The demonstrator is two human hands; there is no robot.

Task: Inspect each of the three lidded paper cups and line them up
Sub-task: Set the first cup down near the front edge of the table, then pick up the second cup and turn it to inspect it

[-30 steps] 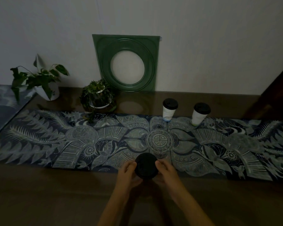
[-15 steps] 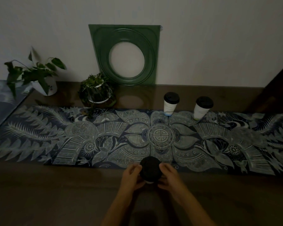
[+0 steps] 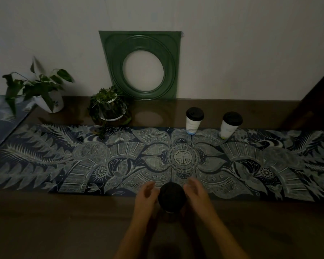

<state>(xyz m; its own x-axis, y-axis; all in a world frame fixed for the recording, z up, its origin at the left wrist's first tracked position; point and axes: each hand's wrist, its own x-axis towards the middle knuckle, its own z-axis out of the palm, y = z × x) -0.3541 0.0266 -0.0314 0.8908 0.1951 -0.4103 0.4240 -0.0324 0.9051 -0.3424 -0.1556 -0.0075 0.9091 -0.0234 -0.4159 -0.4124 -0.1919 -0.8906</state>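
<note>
Two white paper cups with black lids stand upright at the far edge of the patterned runner: one (image 3: 193, 122) behind the centre medallion, the other (image 3: 230, 126) to its right. The third cup (image 3: 171, 197) stands close to me on the brown table, just off the runner's near edge. I see mostly its black lid from above. My left hand (image 3: 145, 198) is just left of that cup and my right hand (image 3: 196, 195) just right of it. Both have fingers spread and a small gap shows to the lid. The light is dim.
A blue-and-white patterned runner (image 3: 64, 161) spans the brown table (image 3: 64, 221). Two potted plants (image 3: 45, 94) (image 3: 108, 107) sit at the back left. A green square frame (image 3: 140, 64) leans on the wall. Dark furniture (image 3: 318, 101) rises at the right.
Both hands brought the third cup toward me, from the runner down onto the bare table, then let go and spread their fingers. The two far cups have not moved.
</note>
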